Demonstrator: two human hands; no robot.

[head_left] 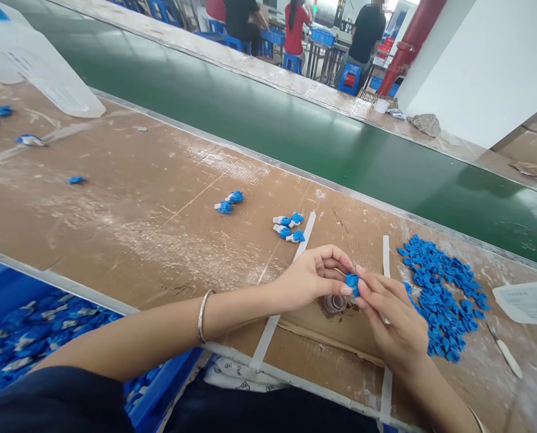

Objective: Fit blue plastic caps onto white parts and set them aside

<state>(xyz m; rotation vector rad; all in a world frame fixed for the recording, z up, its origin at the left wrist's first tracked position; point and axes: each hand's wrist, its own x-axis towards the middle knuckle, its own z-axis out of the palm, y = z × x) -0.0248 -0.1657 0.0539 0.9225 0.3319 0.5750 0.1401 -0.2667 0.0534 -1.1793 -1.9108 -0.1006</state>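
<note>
Between the fingertips of both hands is a small blue piece [352, 282]. My left hand [316, 273] pinches it from the left, while my right hand [392, 310] grips it from the right; the fingers cover much of it. Just below, a small clear round cup [334, 303] stands on the cardboard. To the right of my right hand lies a heap of small blue pieces [448, 294]. Beyond my left hand, several blue pieces with white ends [288, 227] lie near a white tape strip [306, 234]. Two similar blue-and-white pieces [229, 201] lie farther left.
A white-handled pointed tool [507, 355] and a translucent plastic container [530, 302] lie at right. A blue bin [160, 391] with many blue-and-white pieces is at lower left. Large translucent plastic pieces [61, 78] are at upper left. A green conveyor belt [250, 120] runs behind; people sit beyond.
</note>
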